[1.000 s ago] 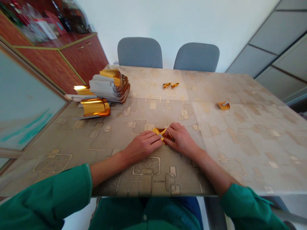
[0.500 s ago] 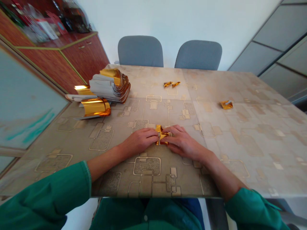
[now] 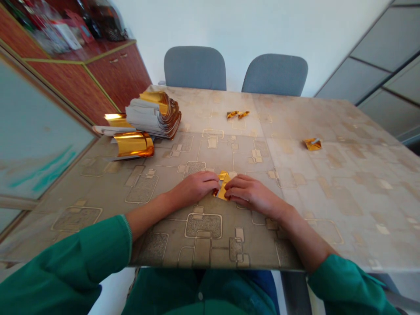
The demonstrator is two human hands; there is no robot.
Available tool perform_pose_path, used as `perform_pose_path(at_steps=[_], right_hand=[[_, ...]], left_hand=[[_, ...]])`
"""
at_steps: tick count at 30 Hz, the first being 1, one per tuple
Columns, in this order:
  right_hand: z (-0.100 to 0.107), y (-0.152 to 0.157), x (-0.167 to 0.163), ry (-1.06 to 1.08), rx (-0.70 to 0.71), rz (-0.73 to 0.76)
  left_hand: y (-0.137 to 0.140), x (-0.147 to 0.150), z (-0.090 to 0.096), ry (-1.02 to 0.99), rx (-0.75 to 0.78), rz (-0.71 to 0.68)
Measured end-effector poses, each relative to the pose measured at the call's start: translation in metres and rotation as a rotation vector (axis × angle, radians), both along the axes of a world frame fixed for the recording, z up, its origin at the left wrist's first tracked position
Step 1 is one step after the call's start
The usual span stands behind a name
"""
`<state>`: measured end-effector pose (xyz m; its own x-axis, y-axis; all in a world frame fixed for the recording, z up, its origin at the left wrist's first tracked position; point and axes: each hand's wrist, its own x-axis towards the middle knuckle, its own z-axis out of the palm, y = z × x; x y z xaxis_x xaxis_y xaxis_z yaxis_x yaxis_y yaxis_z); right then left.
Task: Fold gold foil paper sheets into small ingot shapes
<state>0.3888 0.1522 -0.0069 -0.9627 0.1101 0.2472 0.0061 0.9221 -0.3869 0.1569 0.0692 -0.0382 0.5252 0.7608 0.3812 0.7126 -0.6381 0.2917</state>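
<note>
A small piece of folded gold foil paper (image 3: 222, 187) lies on the table between my hands, near the middle of the head view. My left hand (image 3: 201, 186) pinches its left edge, the fingers curled and pressed together. On the other side my right hand (image 3: 246, 191) grips the paper's right edge with thumb and fingertips. The fingers hide parts of the folds. Farther back is a pair of folded gold pieces (image 3: 238, 115), and to the right sits another folded gold piece (image 3: 312, 144) with a pale strip on it.
At the back left stands a thick stack of gold foil paper (image 3: 147, 118), with a curled gold sheet (image 3: 134, 144) in front of it. A patterned cloth covers the table (image 3: 344, 183). Beyond the far edge are two grey chairs (image 3: 195, 68) and a reddish wooden cabinet (image 3: 121, 74).
The gold paper between my hands is now turned at a slant and looks flatter, with a broader gold face showing. Both hands remain at it. The whole view has shifted slightly.
</note>
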Motion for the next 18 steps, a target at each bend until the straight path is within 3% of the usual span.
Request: perform_pose_path(at_steps=[9,14,18], right_hand=[[-0.006,0.0,-0.001,0.018,0.155,0.014],[-0.011,-0.007,-0.003,0.042,0.062,-0.086],[-0.006,-0.002,0.001,0.018,-0.052,-0.012]], left_hand=[[-0.009,0.005,0.009,0.066,0.002,-0.011],[-0.011,0.008,0.011,0.111,0.005,0.005],[-0.009,0.012,0.009,0.167,0.065,-0.001]])
